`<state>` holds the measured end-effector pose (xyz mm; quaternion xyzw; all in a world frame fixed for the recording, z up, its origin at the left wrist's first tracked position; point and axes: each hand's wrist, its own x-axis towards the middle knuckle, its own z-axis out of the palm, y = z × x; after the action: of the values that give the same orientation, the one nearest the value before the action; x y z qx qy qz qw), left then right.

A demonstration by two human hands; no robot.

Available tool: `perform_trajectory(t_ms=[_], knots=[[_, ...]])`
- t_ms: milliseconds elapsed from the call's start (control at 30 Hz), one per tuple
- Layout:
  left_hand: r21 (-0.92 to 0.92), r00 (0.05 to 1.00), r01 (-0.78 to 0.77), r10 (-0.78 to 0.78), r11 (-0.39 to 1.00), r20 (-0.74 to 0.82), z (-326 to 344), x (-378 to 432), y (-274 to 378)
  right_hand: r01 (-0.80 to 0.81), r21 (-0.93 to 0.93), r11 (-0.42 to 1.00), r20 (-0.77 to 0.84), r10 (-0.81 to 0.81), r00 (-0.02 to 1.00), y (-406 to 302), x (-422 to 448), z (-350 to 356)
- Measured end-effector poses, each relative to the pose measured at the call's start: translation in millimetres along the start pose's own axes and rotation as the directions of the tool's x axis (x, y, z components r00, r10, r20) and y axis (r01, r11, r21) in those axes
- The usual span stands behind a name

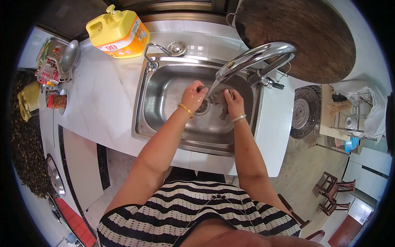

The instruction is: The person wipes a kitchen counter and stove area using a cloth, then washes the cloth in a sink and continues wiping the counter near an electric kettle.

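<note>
Over a stainless steel sink (pixel 163 123), my left hand (pixel 193 96) and my right hand (pixel 235 103) hold a wet grey-brown cloth (pixel 219 95) between them. My left fingers pinch a dark edge of it. The right thumb and fingers grip its other side, and a loose corner hangs below. From the curved chrome faucet (pixel 256 58) a stream of water (pixel 213 88) runs down between my hands onto the cloth. The sink's drain strainer (pixel 202 108) shows partly beneath my left hand.
A yellow detergent jug (pixel 117 34) with a pump stands behind the sink at left, near a metal drain cover (pixel 176 48). A small chrome spout (pixel 151 61) rises from the sink's left corner. At right leans a large round wooden board (pixel 302 37). A red-lidded jar (pixel 57 101) sits far left.
</note>
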<state>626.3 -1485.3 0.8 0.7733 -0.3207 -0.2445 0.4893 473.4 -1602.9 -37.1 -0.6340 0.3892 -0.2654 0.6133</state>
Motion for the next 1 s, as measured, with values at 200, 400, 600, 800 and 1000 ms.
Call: perform_trajectory(t_ms=[200, 400, 600, 800, 1000], knots=[[0.051, 0.979, -0.202, 0.199, 0.978, 0.051, 23.7, 2.1, 37.8, -0.037, 0.053, 0.998, 0.212, 0.025, 0.977, 62.3, 1.3, 14.5], [-0.790, 0.896, 0.362, -0.418, 0.495, 0.149, -0.3, -5.6, -11.1, -0.109, 0.078, 0.991, 0.204, 0.091, 0.975, 40.0, -1.6, 57.6], [-0.811, 0.785, 0.534, -0.218, -0.238, 0.581, -10.8, -22.4, -31.6, 0.488, -0.307, 0.817, 0.159, -0.462, 0.873, -58.7, -22.9, 78.3], [-0.780, 0.788, 0.602, -0.285, 0.170, 0.546, 11.7, -6.9, -52.0, 0.513, -0.176, 0.840, 0.302, -0.449, 0.841, -58.3, -66.6, 77.1], [-0.690, 0.683, 0.721, -0.233, 0.060, 0.693, 24.0, -26.1, -66.3, 0.535, -0.293, 0.792, 0.250, -0.477, 0.843, -56.6, -71.9, 76.7]])
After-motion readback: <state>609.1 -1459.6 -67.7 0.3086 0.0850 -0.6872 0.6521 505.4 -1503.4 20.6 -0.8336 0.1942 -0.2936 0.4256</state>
